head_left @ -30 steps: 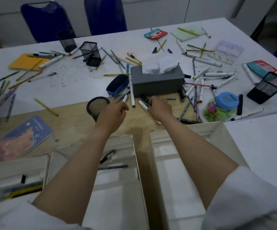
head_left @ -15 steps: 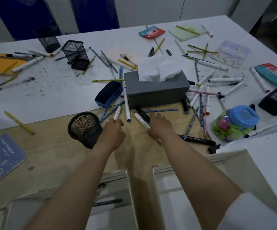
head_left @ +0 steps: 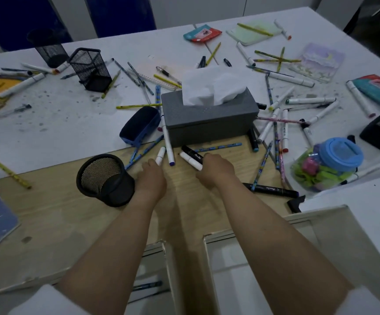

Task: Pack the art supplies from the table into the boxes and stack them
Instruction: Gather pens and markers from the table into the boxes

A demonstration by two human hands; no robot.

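A white table (head_left: 59,123), speckled with dark smudges, carries a light wooden board (head_left: 48,212) along its near side, and blue chair backs (head_left: 120,14) stand against a pale wall beyond the far edge. Scattered white markers (head_left: 290,78), pencils and pens cover the surface around a grey tissue box (head_left: 209,120) that sits in the middle. The left hand (head_left: 150,180) reaches over the board beside a tipped round black mesh cup (head_left: 105,179), its fingertips at a short white marker (head_left: 161,155); whether it pinches the marker cannot be told. The right hand (head_left: 216,170) curls its fingers round a white marker (head_left: 191,162) and a black marker (head_left: 192,153) lying together just before the tissue box. Two open white cardboard boxes (head_left: 241,269) stand at the near edge, one under each forearm, the left box with a few pens in it.
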